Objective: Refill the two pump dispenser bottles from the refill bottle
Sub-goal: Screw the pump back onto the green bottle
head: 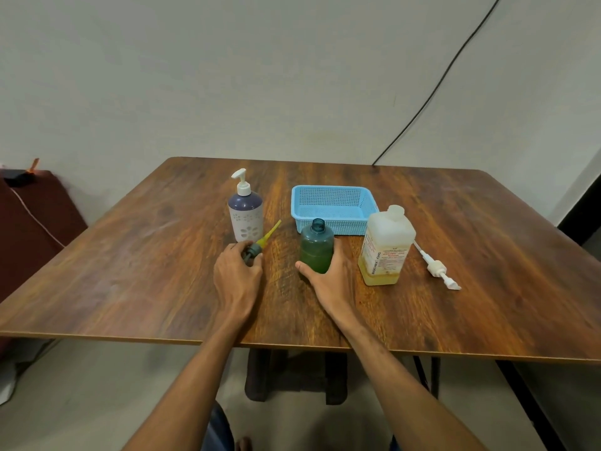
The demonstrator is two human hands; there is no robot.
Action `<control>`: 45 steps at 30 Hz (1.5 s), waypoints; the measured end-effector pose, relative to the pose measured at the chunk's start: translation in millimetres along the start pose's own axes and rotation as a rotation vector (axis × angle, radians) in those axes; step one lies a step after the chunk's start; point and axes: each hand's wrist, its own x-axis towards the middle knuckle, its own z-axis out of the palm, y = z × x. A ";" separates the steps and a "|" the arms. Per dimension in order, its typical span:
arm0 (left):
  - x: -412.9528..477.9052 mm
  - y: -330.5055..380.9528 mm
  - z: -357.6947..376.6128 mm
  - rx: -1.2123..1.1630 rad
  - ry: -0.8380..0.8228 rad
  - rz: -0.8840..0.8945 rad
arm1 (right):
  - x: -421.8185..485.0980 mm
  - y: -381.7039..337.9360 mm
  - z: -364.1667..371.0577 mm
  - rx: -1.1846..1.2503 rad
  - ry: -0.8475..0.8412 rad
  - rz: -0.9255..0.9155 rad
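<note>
Both forearms reached in from the near edge of the worktop (146, 271). The left hand (239, 271) lay low on the wood, its fingers (252, 262) curled round a grey pump head (255, 249). The pump's yellow-green dip tube (271, 232) pointed away across the boards, probably being laid flat so it would not roll or drip.

The right hand (328, 278) wrapped thumb and fingers round the lower body of the green dispenser bottle (317, 245). It stood upright with its neck open and looked partly full, the grip likely steadying it for filling.

Just behind the left hand stood the purple-and-white dispenser bottle (245, 216), pump on and untouched. The refill bottle (385, 249) stood just right of the green one, with yellowish liquid low inside (whether its white top was capped I could not tell). A white pump (437, 266) lay beside it, and a blue basket (328, 187) sat behind.
</note>
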 end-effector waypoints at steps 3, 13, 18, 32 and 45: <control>-3.9 7.7 -6.4 -0.115 0.030 0.040 | -0.2 -0.6 -0.8 -0.008 -0.001 0.000; -1.7 43.0 -30.2 -0.387 0.101 0.201 | -4.0 -6.2 -7.0 -0.022 -0.017 0.011; 8.0 75.8 -36.8 -0.478 0.106 0.253 | -5.0 -4.4 -5.4 -0.053 -0.002 0.002; 17.0 124.9 -67.9 -0.429 0.098 0.353 | -7.9 -6.3 -4.8 -0.073 -0.005 0.005; 29.7 132.6 -70.0 -0.223 -0.054 0.352 | -9.3 -7.8 -5.6 -0.069 -0.023 0.017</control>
